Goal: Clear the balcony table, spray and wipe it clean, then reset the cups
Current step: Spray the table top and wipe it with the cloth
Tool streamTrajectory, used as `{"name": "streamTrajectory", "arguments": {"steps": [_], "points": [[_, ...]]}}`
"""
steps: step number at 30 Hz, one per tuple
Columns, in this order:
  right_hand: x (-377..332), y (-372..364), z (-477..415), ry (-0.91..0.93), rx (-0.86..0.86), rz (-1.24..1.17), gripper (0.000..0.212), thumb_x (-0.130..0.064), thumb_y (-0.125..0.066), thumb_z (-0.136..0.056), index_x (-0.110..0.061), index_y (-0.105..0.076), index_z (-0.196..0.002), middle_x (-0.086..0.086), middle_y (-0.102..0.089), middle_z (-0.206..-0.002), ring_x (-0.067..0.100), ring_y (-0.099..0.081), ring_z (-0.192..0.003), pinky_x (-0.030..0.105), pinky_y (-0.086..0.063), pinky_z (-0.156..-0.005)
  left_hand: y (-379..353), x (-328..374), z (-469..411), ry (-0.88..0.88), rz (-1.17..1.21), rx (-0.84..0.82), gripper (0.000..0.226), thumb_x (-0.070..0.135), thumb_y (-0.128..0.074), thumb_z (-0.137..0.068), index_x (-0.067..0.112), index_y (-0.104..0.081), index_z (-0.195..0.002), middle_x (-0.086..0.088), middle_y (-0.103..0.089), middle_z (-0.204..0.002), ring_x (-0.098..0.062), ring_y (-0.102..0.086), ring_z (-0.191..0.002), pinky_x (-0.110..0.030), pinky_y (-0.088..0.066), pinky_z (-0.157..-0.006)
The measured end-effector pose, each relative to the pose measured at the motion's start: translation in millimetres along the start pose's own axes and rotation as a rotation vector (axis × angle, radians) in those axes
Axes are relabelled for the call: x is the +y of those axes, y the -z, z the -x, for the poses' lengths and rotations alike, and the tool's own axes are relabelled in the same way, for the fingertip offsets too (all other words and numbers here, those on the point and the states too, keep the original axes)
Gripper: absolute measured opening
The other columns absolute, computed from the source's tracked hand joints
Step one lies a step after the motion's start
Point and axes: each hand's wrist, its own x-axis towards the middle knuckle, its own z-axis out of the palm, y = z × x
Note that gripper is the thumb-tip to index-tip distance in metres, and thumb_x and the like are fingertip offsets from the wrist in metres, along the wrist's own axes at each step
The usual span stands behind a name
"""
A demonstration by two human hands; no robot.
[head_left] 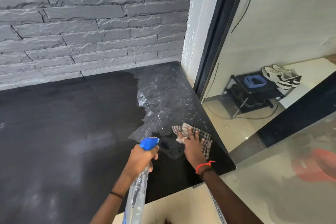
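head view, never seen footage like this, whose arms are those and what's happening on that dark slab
There is no machine here. The single picture comes from a camera worn on a person's head, looking forward and down, so the two arms coming in from the bottom are that person's own.

The left hand grips a clear spray bottle with a blue nozzle, pointed at the table. The right hand presses flat on a checked cloth, which lies on the dark table near its right edge. That right part of the table shows droplets and a wet sheen. No cups are in view.

Behind the table is a grey stone wall. At the right, past a dark frame, shoes sit on a small rack.
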Motion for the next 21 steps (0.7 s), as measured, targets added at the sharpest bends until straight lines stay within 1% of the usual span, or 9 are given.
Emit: {"name": "streamTrajectory", "arguments": {"steps": [2,6,8,10,12,15,16,18,21], "points": [[-28,-4,-2,0.086,-0.059,-0.005,0.056,-0.001,-0.036,-0.087,-0.027,-0.049,-0.135,0.007,-0.014,-0.158,0.043,-0.008,-0.143,0.057,-0.019,-0.113,9,-1,-4,-0.004,0.007,0.037,0.024,0.021,-0.062,-0.085,-0.003,-0.062,-0.082,-0.006,-0.064,-0.067,-0.028,-0.050,-0.040,-0.029,-0.043,-0.054],[-54,-31,29,0.261,-0.091,0.029,0.051,-0.005,-0.052,-0.067,-0.033,-0.070,-0.106,0.007,-0.047,-0.143,0.042,-0.049,-0.124,0.057,-0.050,-0.087,24,-2,-11,-0.028,0.067,0.101,0.030,0.026,-0.061,-0.071,0.000,-0.062,-0.084,-0.001,-0.063,-0.060,-0.030,-0.055,-0.052,-0.032,-0.044,-0.055],[-44,-48,55,0.373,-0.050,0.090,0.050,-0.009,-0.067,-0.063,-0.036,-0.068,-0.106,0.003,-0.027,-0.153,0.036,-0.036,-0.135,0.058,-0.043,-0.097,28,-3,-15,-0.038,0.093,0.115,0.025,0.023,-0.062,-0.075,0.000,-0.061,-0.084,-0.001,-0.063,-0.060,-0.032,-0.055,-0.056,-0.031,-0.043,-0.052],[-18,-55,79,0.405,-0.026,0.139,0.044,-0.016,-0.060,-0.066,-0.040,-0.068,-0.101,-0.002,-0.001,-0.157,0.032,-0.023,-0.141,0.054,-0.026,-0.111,31,-4,-18,-0.045,0.109,0.125,0.017,0.019,-0.062,-0.078,0.003,-0.060,-0.081,-0.002,-0.062,-0.060,-0.033,-0.055,-0.059,-0.031,-0.042,-0.051],[17,-50,87,0.345,-0.060,0.186,0.044,-0.023,-0.049,-0.067,-0.047,-0.067,-0.100,-0.003,-0.016,-0.158,0.029,-0.036,-0.133,0.050,-0.018,-0.108,34,-4,-20,-0.057,0.115,0.131,0.017,0.021,-0.061,-0.075,0.004,-0.060,-0.081,-0.003,-0.062,-0.062,-0.034,-0.056,-0.061,-0.032,-0.043,-0.050],[73,-35,69,0.176,-0.048,0.203,0.071,-0.010,-0.083,-0.043,-0.042,-0.068,-0.105,0.000,-0.048,-0.141,0.035,-0.054,-0.120,0.048,-0.014,-0.105,38,-8,-24,-0.065,0.101,0.143,0.008,0.012,-0.060,-0.085,0.004,-0.061,-0.082,-0.005,-0.062,-0.064,-0.035,-0.057,-0.063,-0.034,-0.043,-0.049],[87,-28,59,0.125,-0.044,0.188,0.077,-0.004,-0.086,-0.037,-0.036,-0.070,-0.105,0.002,-0.045,-0.142,0.039,-0.054,-0.119,0.045,-0.013,-0.107,39,-9,-25,-0.063,0.097,0.150,0.008,0.010,-0.059,-0.087,0.004,-0.061,-0.082,-0.005,-0.063,-0.064,-0.035,-0.057,-0.063,-0.034,-0.043,-0.049],[100,-8,30,0.075,-0.061,0.154,0.068,0.005,-0.074,-0.060,-0.028,-0.066,-0.118,0.001,-0.021,-0.149,0.041,-0.040,-0.132,0.046,-0.019,-0.112,43,-10,-26,-0.062,0.101,0.162,0.008,0.010,-0.058,-0.088,0.004,-0.060,-0.083,-0.005,-0.063,-0.064,-0.034,-0.056,-0.063,-0.033,-0.043,-0.049],[95,12,-20,0.069,-0.124,0.129,0.068,0.006,-0.041,-0.086,-0.030,-0.037,-0.143,0.002,-0.003,-0.158,0.033,-0.008,-0.145,0.048,-0.012,-0.117,46,-9,-23,-0.066,0.113,0.177,0.006,0.007,-0.058,-0.088,0.004,-0.059,-0.083,-0.006,-0.062,-0.067,-0.034,-0.055,-0.062,-0.033,-0.042,-0.048]]}}
